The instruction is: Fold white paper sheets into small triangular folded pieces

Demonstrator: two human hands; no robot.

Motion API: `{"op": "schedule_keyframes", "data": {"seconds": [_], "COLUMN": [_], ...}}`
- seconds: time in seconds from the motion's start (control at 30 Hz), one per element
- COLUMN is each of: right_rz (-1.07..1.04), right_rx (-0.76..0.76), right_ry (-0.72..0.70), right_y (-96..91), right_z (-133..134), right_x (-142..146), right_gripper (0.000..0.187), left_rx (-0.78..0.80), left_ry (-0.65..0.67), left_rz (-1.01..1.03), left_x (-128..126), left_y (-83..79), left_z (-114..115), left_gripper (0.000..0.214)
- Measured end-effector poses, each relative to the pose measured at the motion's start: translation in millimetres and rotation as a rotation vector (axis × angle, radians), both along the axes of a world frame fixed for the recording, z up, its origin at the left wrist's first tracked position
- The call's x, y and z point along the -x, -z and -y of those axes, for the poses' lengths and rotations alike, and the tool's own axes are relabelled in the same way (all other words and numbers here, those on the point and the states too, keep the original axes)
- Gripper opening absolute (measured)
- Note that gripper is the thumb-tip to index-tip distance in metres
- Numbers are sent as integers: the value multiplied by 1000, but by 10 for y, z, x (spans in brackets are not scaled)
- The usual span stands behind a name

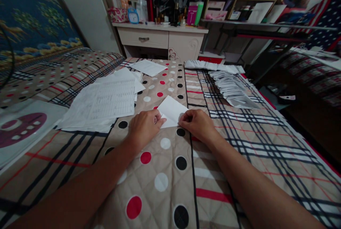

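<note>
Head view, left to right: the left hand (pixel 146 124) pinches the near left edge of a small white paper (pixel 173 109) lying between both hands on the bedspread (pixel 165 165), and the right hand (pixel 198 124) grips its near right corner. Light, even pressure from both sides should keep the edges aligned and the thin sheet unwrinkled. Leftward, flat printed sheets (pixel 106 97) overlap in a loose, angular pile; mid-bed, soft quilting shows dots; rightward, slim white paper pieces (pixel 230 88) form a ridged, fanned row over plaid.
</note>
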State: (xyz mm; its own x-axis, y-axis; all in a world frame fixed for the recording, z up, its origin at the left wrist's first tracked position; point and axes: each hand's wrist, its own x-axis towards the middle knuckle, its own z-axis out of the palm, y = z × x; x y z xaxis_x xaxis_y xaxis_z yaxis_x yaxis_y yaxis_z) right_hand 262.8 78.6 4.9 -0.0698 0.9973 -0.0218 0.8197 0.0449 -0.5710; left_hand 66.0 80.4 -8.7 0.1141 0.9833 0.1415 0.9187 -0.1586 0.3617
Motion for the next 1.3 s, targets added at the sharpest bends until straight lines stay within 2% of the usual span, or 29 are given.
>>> {"op": "schedule_keyframes", "data": {"seconds": [0.2, 0.4, 0.7, 0.77, 0.83, 0.9, 0.93, 1.0, 1.07, 1.17, 1.3], "right_rz": [73, 180, 171, 157, 143, 124, 111, 88, 72, 43, -59], "right_rx": [-1, -25, -13, -53, -130, -210, -237, -270, -280, -269, -234], "right_ry": [-26, 57, 45, 78, 113, 116, 106, 95, 120, 169, 194], "right_y": [-56, -51, -27, -9, 23, 64, 86, 124, 151, 167, 143], "right_z": [18, 56, 49, 49, 49, 42, 35, 10, -21, -60, -63], "right_x": [19, 110, 66, 52, 38, 23, 14, -3, -19, -35, -41], "right_gripper": [12, 25, 23, 30, 48, 64, 66, 57, 42, 26, 30], "left_rx": [2, 1, 85, 83, 25, -103, -181, -316, -382, -384, -393], "left_ry": [-11, -11, -37, -32, 20, 146, 231, 411, 532, 553, 516], "left_rz": [-29, -36, 4, 14, 32, 26, 0, -92, -177, -180, -191], "left_x": [-4, 4, 228, 269, 280, 252, 225, 148, 60, -41, -45], "left_y": [11, 6, -40, -30, -15, -2, 3, 7, 5, -7, -9], "left_z": [-8, 4, 22, 27, 41, 68, 87, 130, 176, 223, 184], "left_gripper": [24, 26, 33, 30, 28, 25, 24, 27, 25, 13, 17]}}
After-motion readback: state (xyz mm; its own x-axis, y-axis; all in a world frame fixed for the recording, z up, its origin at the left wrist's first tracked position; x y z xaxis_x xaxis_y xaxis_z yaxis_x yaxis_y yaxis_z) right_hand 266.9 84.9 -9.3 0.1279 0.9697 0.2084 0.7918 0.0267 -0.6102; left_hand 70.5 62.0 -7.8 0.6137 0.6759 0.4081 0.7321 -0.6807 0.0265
